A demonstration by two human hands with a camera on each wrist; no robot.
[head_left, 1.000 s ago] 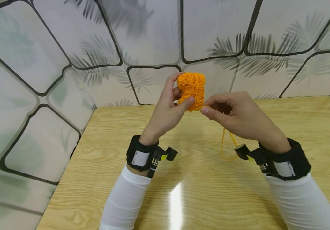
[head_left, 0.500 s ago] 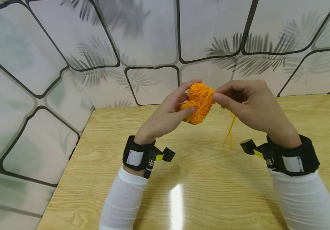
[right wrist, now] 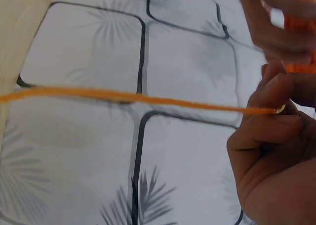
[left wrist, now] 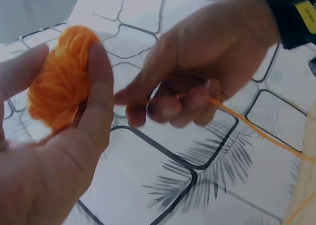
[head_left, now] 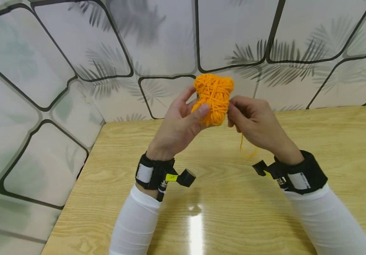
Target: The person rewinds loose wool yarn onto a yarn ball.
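Note:
A bundle of orange yarn (head_left: pixel 215 95) is held up above the far side of the table by my left hand (head_left: pixel 179 124), thumb across its front and fingers behind. Close to the bundle's lower right side, my right hand (head_left: pixel 256 122) pinches the loose yarn strand (head_left: pixel 241 143), whose tail hangs beneath in a loop. In the left wrist view the strand (left wrist: pixel 261 131) passes through the curled fingers of the right hand (left wrist: pixel 197 62) and trails off to the right. The right wrist view shows the strand (right wrist: pixel 148 100) stretching left from the right hand (right wrist: pixel 276 156).
Under both hands lies a wood-grain table (head_left: pixel 221 198) with a bright light reflection near its front. A wall (head_left: pixel 167 39) with black-lined panels and leaf prints rises behind the table and along its left side.
The yarn bundle tilted and dipped half a second ago, then turned upright and rose in my left hand. My right hand moved up and right, then back left and down beside it.

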